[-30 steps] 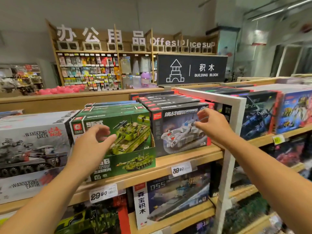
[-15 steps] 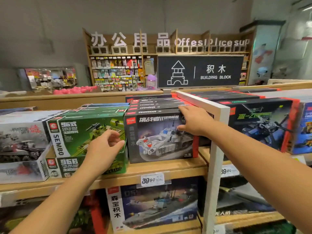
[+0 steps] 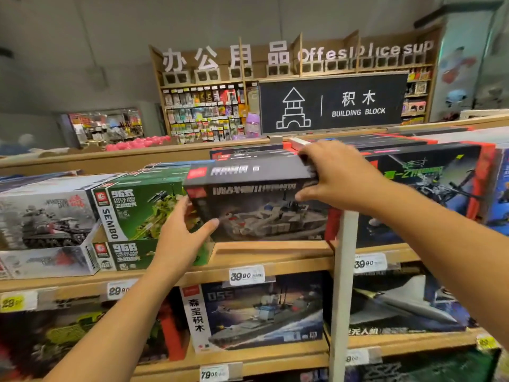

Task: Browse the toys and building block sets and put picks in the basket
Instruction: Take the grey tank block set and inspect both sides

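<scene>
Both hands have closed on the grey tank box (image 3: pixel 259 205) since 0.5 s ago; it was flat on the shelf then, now its top tips fwd w/ the lid face showing. Left hand (image 3: pixel 179 232) grips the box's lower-left corner, thumb across the front, fingers behind the left edge. Right hand (image 3: pixel 338 175) clamps the top-right corner, fingers over the top, thumb under on the front. Box sits at the front edge of the upper shelf (image 3: pixel 275 257), just beside the white post (image 3: pixel 343 271) on its right, and touches the green box (image 3: pixel 137 210) on its left. No basket in view.

Risks, as I judge it: box's right end could catch the post on the way out; the left fingers, wedged between the boxes, could drag the green box off the edge. More black boxes (image 3: pixel 248 155) stand behind; the sign (image 3: pixel 333 103) is beyond that.
</scene>
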